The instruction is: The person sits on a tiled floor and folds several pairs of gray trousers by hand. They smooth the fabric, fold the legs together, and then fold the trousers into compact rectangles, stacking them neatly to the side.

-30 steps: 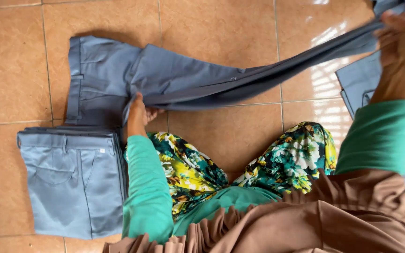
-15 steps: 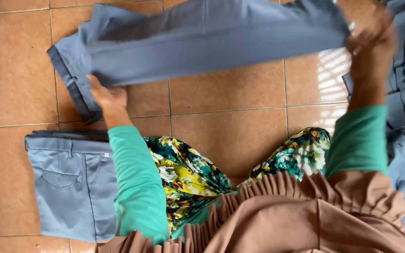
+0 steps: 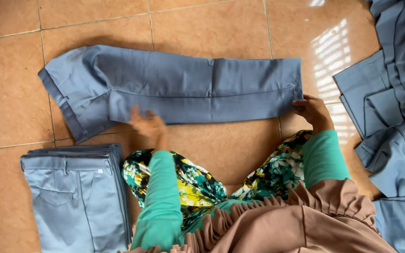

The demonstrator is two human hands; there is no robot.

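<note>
Right hand (image 3: 311, 111) pinches the hem end of grey-blue cotton trousers (image 3: 179, 89) laid flat lengthwise on orange floor tiles (image 3: 212, 28), left hand (image 3: 148, 124) blurred, grip unclear, near the folded pile (image 3: 78, 197) at left.

The person wears a top with long sleeves in plain teal green; the sleeves are close-fitting and end at the wrists, so the left hand (image 3: 148, 125) and the right hand (image 3: 311, 110) are bare, with no ring, watch or glove visible. Over the chest hangs a brown cloth with a gathered, ruffled edge of many small pleats. On the legs there is a garment with a floral print in dark green, yellow and white.
</note>
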